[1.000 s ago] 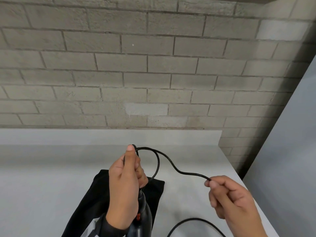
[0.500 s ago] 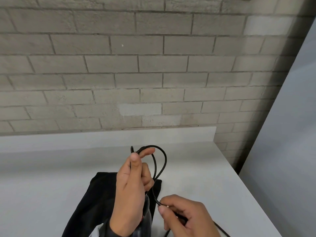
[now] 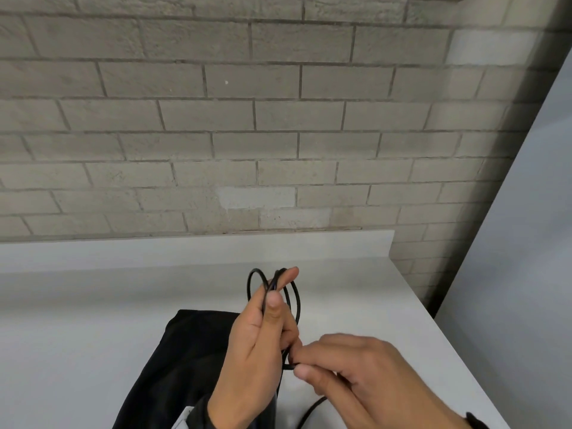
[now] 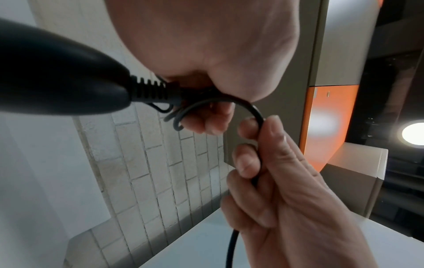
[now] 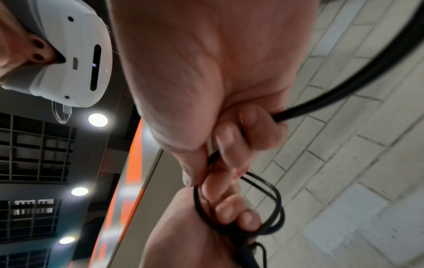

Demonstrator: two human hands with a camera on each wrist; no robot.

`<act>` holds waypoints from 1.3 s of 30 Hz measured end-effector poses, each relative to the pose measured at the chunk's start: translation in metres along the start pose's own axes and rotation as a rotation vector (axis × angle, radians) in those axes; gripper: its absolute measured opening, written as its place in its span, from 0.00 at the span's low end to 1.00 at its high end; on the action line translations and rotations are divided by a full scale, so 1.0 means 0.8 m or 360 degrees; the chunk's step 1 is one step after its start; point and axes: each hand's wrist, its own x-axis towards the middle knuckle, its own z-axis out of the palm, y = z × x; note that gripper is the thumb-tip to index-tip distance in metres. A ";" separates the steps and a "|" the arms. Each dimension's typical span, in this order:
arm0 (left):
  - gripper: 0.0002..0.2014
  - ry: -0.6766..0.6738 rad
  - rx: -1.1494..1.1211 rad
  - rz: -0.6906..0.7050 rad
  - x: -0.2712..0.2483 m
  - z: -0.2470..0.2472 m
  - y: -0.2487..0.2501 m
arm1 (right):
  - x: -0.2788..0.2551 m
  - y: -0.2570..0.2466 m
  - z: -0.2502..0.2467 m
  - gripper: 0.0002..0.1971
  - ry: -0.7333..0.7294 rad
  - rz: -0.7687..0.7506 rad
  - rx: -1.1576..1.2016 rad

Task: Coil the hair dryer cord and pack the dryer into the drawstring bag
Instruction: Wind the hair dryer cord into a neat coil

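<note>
My left hand (image 3: 280, 292) holds up several loops of the black cord (image 3: 296, 305), thumb and fingers curled round them. The same hand grips the cord where it leaves the hair dryer's black handle (image 4: 57, 72) at the ribbed collar (image 4: 151, 90). My right hand (image 3: 301, 365) pinches the cord (image 4: 254, 112) right against the left hand's lower fingers. From it the loose cord (image 3: 312, 410) trails down and off the frame. The black drawstring bag (image 3: 185, 351) lies flat on the table under my left hand. Most of the dryer is hidden.
The grey table (image 3: 93, 335) has a raised back lip (image 3: 185, 246) against a brick wall (image 3: 216, 119). Its right edge (image 3: 448, 342) borders a grey panel (image 3: 526, 243). An orange and grey cabinet (image 4: 330, 117) stands to the right.
My right hand has come in from the right, drawing the cord to the left hand. The one open arc is now several loops in the left hand.
</note>
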 end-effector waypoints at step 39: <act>0.22 -0.0165 -0.0348 -0.0468 0.026 -0.013 0.018 | 0.041 0.051 -0.010 0.08 -0.0149 0.0318 0.0899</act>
